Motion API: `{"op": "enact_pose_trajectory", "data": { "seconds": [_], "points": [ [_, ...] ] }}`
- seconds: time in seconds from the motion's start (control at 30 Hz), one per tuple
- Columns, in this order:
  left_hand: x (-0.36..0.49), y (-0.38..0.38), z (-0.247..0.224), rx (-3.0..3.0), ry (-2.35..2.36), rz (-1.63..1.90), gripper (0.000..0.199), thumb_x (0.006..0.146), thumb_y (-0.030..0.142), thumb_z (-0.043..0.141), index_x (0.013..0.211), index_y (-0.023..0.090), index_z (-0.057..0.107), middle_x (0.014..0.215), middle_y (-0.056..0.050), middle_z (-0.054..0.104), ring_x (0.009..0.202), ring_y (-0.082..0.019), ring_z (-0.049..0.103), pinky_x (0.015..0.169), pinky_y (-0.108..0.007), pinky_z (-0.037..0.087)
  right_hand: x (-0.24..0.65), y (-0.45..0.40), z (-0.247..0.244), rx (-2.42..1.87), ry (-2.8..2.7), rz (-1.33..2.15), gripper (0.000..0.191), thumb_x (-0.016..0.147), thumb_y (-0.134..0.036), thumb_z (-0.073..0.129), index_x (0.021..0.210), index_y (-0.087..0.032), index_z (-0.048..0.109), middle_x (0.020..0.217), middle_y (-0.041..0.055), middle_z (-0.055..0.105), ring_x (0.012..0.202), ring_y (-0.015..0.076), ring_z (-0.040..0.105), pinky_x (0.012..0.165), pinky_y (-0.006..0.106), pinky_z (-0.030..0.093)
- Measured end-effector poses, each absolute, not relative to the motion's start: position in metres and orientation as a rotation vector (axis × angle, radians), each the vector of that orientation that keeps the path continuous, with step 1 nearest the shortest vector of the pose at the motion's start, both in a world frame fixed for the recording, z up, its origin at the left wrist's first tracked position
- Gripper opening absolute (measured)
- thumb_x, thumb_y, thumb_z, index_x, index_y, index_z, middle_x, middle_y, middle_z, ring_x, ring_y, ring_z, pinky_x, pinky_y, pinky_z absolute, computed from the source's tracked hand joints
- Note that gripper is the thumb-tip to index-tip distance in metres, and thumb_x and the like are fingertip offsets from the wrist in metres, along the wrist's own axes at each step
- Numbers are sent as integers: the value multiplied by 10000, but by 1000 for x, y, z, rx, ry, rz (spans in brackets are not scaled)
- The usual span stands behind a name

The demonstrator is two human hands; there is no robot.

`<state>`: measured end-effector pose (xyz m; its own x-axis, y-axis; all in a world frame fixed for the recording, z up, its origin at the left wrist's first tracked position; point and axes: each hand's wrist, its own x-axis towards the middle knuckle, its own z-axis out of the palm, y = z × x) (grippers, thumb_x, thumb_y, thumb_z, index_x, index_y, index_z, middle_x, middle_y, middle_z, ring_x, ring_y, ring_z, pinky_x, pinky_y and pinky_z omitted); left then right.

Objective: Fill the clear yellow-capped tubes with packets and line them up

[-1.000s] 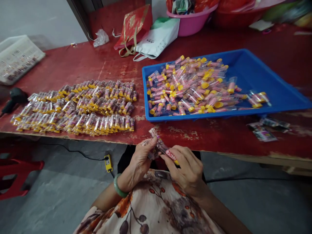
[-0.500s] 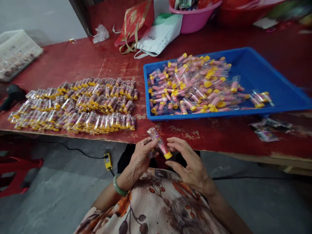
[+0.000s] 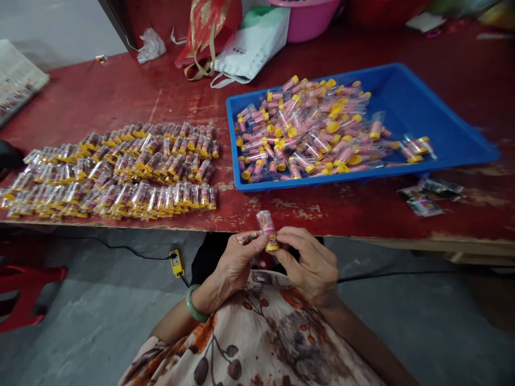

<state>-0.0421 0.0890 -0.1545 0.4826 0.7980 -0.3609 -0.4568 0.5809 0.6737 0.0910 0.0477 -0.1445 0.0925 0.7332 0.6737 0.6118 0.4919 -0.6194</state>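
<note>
Fingers of the left hand [image 3: 234,261] and right hand [image 3: 311,268] pinch the little tube [image 3: 267,228] near the edge of the red table [image 3: 362,214], and it could slip because the left hand is holding crinkly plastic [image 3: 247,238] too.

Small packing workshop: worn red surface [image 3: 189,107] bearing rows of capped tubes [image 3: 137,195] and a blue tray [image 3: 434,123] of similar ones; bare grey floor [image 3: 104,316], plastic stool [image 3: 30,292].

Left hand [image 3: 234,259], right hand [image 3: 313,264] close together, both pinching.
</note>
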Motion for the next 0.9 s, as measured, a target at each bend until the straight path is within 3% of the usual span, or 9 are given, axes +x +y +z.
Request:
{"op": "enact_pose_trajectory", "data": {
  "seconds": [0.17,0.33,0.57,0.9],
  "points": [
    [-43,87,-157,572,736,813,304,632,383,838,754,125,733,666,-25,638,485,-78,514,432,-195,411,89,48,-150,-1162,-1522,88,247,812,-49,599,964,-231,666,908,46,671,776,176,662,661,303,571],
    [-43,88,-158,574,731,829,283,648,369,830,733,121,726,641,-17,620,460,-65,499,425,-186,404,95,46,-153,-1179,-1631,114,268,823,-40,604,1012,-219,665,965,67,678,840,179,670,721,309,579],
    [-43,88,-155,572,716,815,308,614,379,848,726,120,725,597,0,598,420,-44,448,389,-171,359,90,46,-155,-1124,-1672,-257,240,793,-31,637,1004,-141,665,925,85,704,838,192,690,727,290,587],
    [-43,87,-156,584,688,805,297,622,366,846,748,118,742,637,-20,630,442,-45,458,397,-169,358,89,43,-154,-1118,-1685,-352,208,764,9,645,946,-89,661,924,125,697,809,197,691,701,281,580]
  ]
}}
